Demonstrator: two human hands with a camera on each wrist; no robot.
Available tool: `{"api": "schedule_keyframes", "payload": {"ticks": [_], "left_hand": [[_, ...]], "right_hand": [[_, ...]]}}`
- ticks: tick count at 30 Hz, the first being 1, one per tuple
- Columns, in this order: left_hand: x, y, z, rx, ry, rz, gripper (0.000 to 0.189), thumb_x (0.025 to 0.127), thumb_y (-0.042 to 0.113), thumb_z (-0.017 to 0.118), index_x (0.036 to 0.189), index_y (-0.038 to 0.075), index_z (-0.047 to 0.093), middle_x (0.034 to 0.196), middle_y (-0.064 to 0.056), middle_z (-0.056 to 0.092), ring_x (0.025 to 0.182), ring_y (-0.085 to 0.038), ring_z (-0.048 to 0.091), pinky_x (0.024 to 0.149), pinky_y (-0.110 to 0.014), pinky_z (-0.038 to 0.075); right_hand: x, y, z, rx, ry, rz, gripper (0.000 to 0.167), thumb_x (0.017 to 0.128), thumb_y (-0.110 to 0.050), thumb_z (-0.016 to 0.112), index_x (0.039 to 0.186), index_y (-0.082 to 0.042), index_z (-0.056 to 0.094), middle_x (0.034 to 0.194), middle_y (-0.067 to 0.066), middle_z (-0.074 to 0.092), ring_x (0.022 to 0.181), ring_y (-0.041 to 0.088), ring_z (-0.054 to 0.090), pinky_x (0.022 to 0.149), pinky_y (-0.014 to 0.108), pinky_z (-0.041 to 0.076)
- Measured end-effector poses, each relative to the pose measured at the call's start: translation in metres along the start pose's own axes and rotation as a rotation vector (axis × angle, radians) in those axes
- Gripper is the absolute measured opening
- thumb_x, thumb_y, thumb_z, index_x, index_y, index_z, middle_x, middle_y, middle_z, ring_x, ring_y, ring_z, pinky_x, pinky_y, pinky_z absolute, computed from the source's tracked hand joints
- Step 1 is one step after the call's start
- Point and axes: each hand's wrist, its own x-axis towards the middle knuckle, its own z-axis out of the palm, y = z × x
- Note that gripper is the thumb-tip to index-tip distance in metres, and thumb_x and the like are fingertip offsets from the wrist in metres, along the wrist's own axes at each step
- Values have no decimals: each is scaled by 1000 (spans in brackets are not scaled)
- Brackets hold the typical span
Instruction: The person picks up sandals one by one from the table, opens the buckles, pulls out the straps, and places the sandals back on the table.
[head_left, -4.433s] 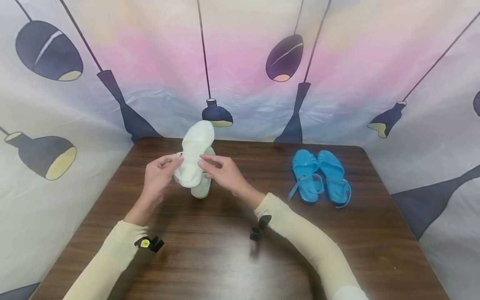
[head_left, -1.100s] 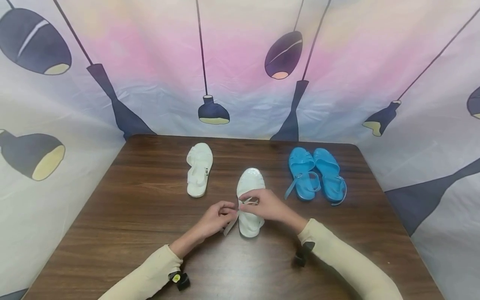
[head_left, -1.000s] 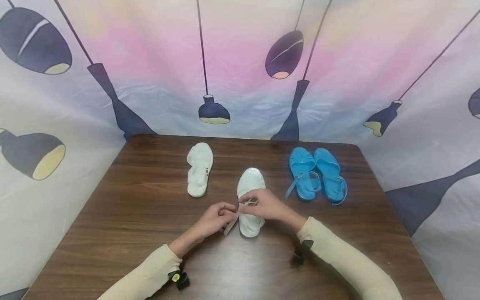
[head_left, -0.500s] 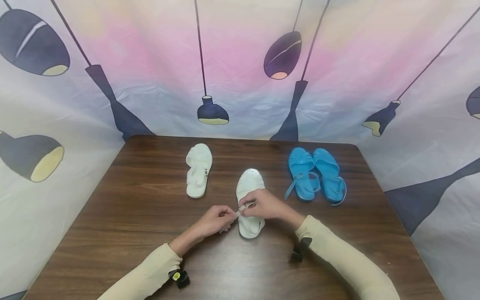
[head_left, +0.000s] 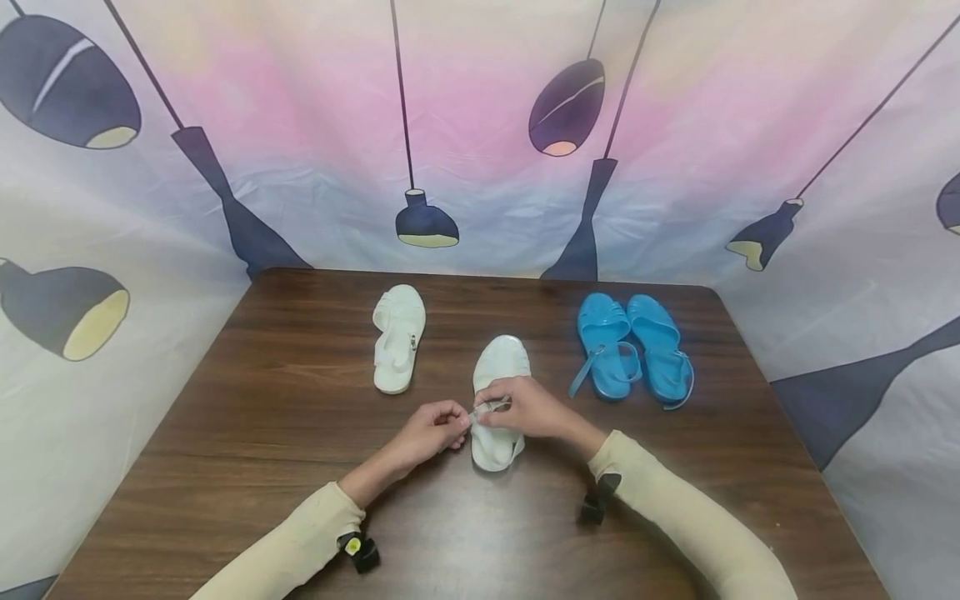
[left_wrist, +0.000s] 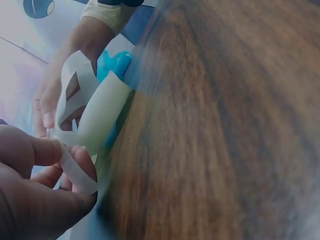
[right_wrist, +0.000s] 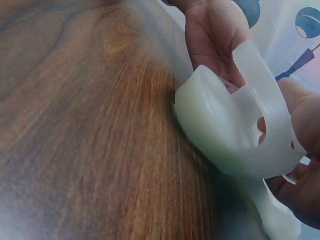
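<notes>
A white sandal [head_left: 501, 358] sits on the table in front of me, toe pointing away. At its left side, my left hand [head_left: 431, 432] pinches the end of the ankle strap [left_wrist: 79, 172] between thumb and fingers. My right hand [head_left: 528, 407] reaches over the sandal from the right, its thumb and fingers pinching the strap at the buckle area. The buckle itself is mostly hidden by the fingers. In the right wrist view the heel [right_wrist: 200, 100] faces the camera, with the strap looping up above it.
A second white sandal [head_left: 401, 333] lies behind and to the left, buckle on its right side. A pair of blue sandals [head_left: 604, 325] lies at the back right of the brown wooden table [head_left: 225, 433]. A lamp-patterned cloth [head_left: 322, 125] hangs behind the table.
Earlier a white sandal was held up over the other; now the one in hand is down nearer me. In the last second the strap end swung up from hanging beside the sandal into my left fingers.
</notes>
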Motion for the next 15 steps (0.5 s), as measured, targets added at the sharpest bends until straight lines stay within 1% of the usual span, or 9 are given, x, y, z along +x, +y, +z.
{"api": "schedule_keyframes", "payload": {"ticks": [4, 9, 13, 15], "left_hand": [[2, 0, 1, -23, 17, 3, 18, 104, 13, 58, 104, -4, 64, 88, -7, 64, 77, -15, 60, 65, -25, 50], [4, 1, 2, -19, 37, -1, 17, 102, 13, 60, 103, -3, 66, 87, -5, 65, 77, -14, 61, 64, -25, 49], [4, 0, 3, -22, 41, 1, 16, 101, 12, 61, 101, -4, 66, 84, -4, 65, 75, -14, 60, 64, -24, 48], [4, 0, 3, -22, 45, 2, 15, 101, 11, 61, 100, -4, 66, 83, -4, 64, 74, -14, 60, 63, -24, 48]], "right_hand": [[0, 2, 0, 26, -1, -4, 11, 91, -17, 78, 102, -17, 77, 99, -8, 73, 89, 6, 62, 79, 24, 54], [0, 1, -1, 49, 0, -10, 11, 91, -16, 79, 101, -17, 78, 98, -9, 73, 87, 6, 62, 77, 23, 54], [-1, 0, 0, 53, -3, -17, 11, 90, -15, 79, 101, -17, 78, 98, -8, 74, 86, 5, 61, 76, 24, 54], [-1, 1, 2, 35, -10, -14, 12, 90, -16, 79, 102, -17, 78, 98, -8, 74, 86, 4, 61, 76, 23, 54]]}}
